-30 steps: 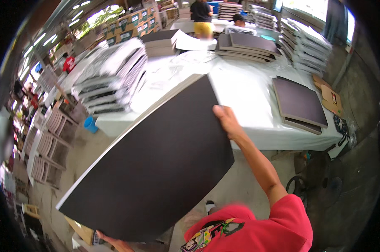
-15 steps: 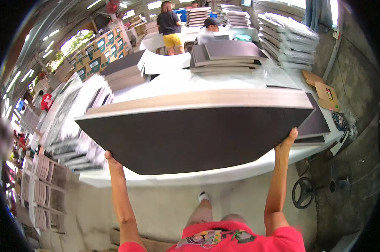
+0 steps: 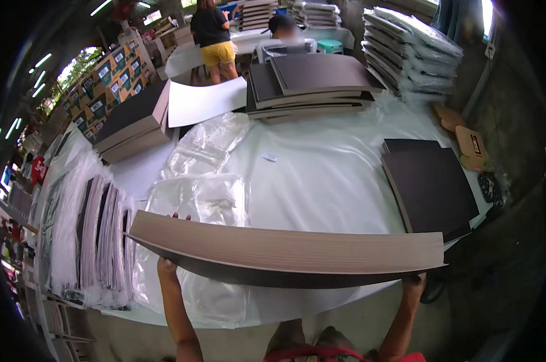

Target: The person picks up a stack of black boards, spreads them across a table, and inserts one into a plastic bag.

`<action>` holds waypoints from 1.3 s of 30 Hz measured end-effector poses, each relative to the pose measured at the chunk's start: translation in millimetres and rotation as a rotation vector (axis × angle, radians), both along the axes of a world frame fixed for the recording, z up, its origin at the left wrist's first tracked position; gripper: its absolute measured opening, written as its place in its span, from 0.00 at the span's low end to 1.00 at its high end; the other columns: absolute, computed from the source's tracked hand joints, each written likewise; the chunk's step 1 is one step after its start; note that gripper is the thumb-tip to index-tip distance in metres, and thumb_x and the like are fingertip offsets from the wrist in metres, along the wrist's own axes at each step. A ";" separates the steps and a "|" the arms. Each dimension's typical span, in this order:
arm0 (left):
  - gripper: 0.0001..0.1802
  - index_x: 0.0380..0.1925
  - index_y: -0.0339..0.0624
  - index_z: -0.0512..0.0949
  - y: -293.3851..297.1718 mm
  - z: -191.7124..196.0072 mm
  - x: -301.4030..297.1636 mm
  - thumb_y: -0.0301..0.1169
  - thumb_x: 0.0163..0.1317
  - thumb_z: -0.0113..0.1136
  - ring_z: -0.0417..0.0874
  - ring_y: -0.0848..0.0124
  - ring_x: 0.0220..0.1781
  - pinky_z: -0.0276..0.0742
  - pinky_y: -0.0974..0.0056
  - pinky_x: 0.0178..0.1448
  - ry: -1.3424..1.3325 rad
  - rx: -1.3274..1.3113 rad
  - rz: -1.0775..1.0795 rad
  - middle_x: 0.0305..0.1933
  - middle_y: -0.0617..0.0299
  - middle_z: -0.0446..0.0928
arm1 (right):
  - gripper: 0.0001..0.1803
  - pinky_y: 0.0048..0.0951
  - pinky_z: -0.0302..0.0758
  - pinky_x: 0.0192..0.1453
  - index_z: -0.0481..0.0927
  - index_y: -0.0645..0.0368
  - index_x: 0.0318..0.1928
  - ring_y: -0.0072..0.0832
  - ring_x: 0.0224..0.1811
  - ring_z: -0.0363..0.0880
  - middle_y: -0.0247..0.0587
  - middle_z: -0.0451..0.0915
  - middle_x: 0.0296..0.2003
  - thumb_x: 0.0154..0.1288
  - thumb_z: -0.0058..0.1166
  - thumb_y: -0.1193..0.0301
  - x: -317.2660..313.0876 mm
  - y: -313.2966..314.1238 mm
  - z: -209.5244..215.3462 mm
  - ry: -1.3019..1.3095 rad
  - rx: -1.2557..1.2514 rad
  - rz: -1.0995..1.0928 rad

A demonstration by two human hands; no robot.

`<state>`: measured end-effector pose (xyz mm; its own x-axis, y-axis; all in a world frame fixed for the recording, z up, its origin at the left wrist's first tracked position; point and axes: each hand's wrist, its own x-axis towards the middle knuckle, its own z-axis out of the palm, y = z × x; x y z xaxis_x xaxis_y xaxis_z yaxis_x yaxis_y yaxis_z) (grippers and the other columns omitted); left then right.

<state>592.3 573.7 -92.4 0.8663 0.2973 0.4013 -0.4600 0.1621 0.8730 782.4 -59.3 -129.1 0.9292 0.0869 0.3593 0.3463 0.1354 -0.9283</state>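
Observation:
Between my two hands I hold a thick stack of black-faced boards (image 3: 285,248) on edge above the near side of the table, its many tan edges facing up. My left hand (image 3: 168,265) grips the left end, with fingertips showing over the far side. At the other end my right hand (image 3: 414,283) is closed round the lower edge, most of its fingers hidden. Clear plastic bags (image 3: 194,199) lie flat under and beyond the stack's left part. To the right, another pile of black boards (image 3: 429,184) rests on the white-covered table (image 3: 309,181).
Plastic-wrapped boards (image 3: 95,241) stand at the left. Black board piles (image 3: 134,117) (image 3: 321,75) and a white sheet (image 3: 206,99) line the far side. Wrapped bundles (image 3: 405,54) rise at the back right, near brown cardboard pieces (image 3: 470,148). Two people are beyond the table.
The board stack has come down and tipped, so its edges now face up rather than its black face toward me. My hands lowered with it, and the bags and tabletop came into view.

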 end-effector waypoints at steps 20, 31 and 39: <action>0.28 0.59 0.53 0.76 -381.8 218.3 89.9 0.52 0.70 0.35 0.51 0.55 0.77 0.34 0.39 0.75 0.296 1.322 0.877 0.71 0.56 0.63 | 0.46 0.38 0.69 0.47 0.58 0.66 0.56 0.38 0.43 0.71 0.51 0.69 0.44 0.42 0.76 0.67 20.2 73.7 163.0 -0.468 0.054 0.569; 0.15 0.48 0.62 0.83 -432.4 231.3 108.8 0.41 0.62 0.57 0.56 0.51 0.74 0.37 0.34 0.73 0.566 1.244 0.887 0.60 0.77 0.76 | 0.54 0.49 0.65 0.61 0.54 0.64 0.64 0.54 0.58 0.66 0.60 0.65 0.56 0.45 0.73 0.50 48.3 50.9 160.8 -0.481 0.066 1.016; 0.12 0.42 0.63 0.86 -441.6 223.8 105.1 0.43 0.61 0.58 0.56 0.55 0.75 0.35 0.39 0.74 0.657 1.102 0.978 0.57 0.81 0.78 | 0.38 0.41 0.69 0.60 0.68 0.57 0.61 0.44 0.58 0.72 0.50 0.67 0.61 0.52 0.70 0.61 120.9 73.2 192.7 -0.531 0.133 1.511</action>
<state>697.3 132.1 131.4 0.6271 0.6443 0.4378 0.4771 -0.7619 0.4379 903.3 13.9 63.6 -0.2004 0.7080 0.6772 0.0902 0.7016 -0.7069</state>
